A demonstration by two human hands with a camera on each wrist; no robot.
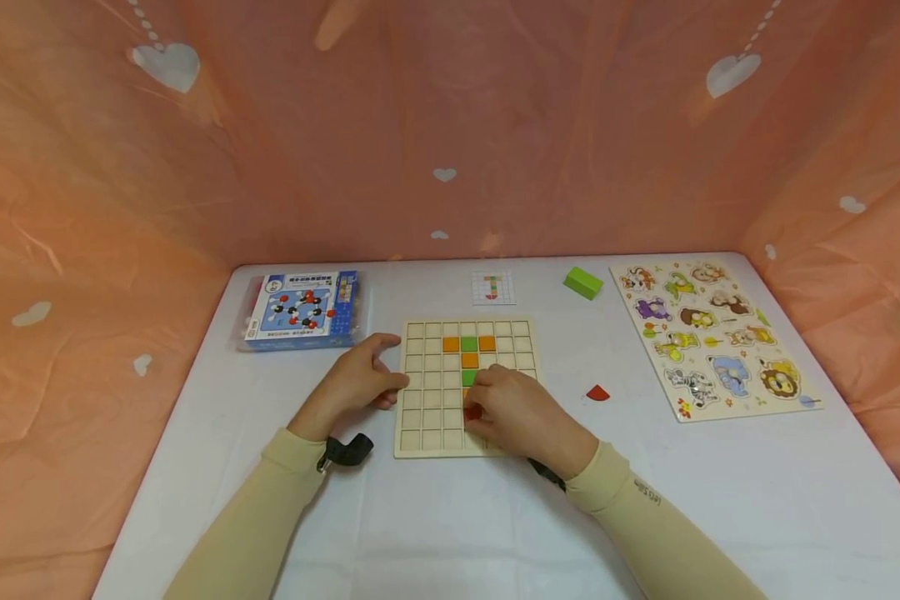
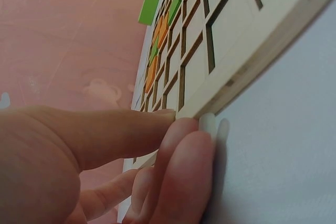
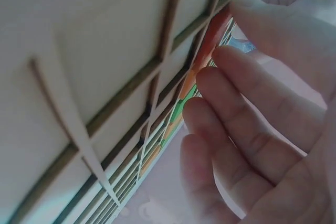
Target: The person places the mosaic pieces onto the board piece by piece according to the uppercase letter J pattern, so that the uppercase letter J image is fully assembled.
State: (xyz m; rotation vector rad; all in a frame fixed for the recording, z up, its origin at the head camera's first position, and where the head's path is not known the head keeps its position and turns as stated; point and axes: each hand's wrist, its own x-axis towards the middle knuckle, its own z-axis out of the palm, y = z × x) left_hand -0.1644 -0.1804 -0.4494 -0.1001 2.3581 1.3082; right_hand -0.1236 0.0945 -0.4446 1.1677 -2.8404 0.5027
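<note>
A light wooden grid board [image 1: 423, 400] lies on the table with orange [image 1: 469, 360] and green tiles [image 1: 468, 343] in a T-like arrangement. My right hand [image 1: 521, 412] is over its lower middle, thumb and index finger pinching a red tile [image 3: 214, 35] at a cell below the orange and green column. Part of that tile is hidden by the fingers. At the board's left edge, my left hand [image 1: 356, 375] touches the rim with thumb and index finger spread apart; its other fingers bend beside the edge. A red quarter-round piece [image 1: 597, 392] lies to the right of the board.
Behind the board lies a pattern card [image 1: 493, 287], with a green block [image 1: 583, 283] to its right. A boxed molecule model set [image 1: 300, 310] stands at the back left. On the right lies an animal puzzle board [image 1: 716, 342]. Pink curtains [image 1: 450, 125] surround the table.
</note>
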